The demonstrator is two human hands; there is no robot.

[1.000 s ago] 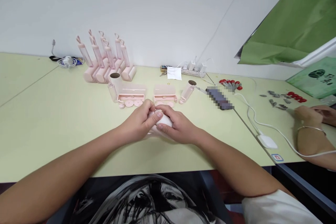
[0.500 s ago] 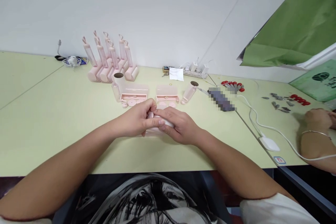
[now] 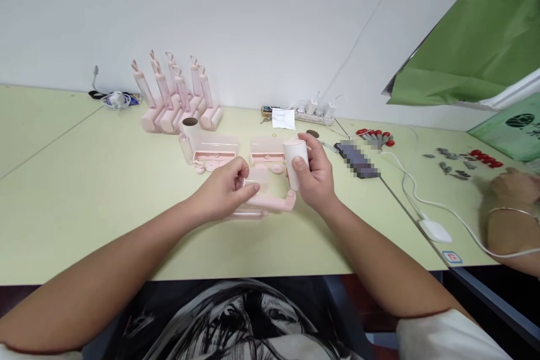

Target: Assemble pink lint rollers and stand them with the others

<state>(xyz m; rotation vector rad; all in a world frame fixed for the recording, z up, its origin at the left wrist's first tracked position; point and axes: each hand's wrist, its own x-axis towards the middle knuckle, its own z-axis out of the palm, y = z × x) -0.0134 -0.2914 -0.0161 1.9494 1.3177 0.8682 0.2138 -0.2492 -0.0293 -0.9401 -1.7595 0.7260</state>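
The hands have just parted, leaving the roll (image 3: 296, 167) to the right hand (image 3: 319, 180) alone, fingers clamped round it, above the surface (image 3: 189, 250), near the pink bar (image 3: 272, 203). The left hand's (image 3: 221, 190) fingers curl; I can't tell if they grip anything.

I see a white roll (image 3: 296, 166) near upright, right of centre, and a pale pink bar (image 3: 272, 202) sideways at centre, its right end bent upward.
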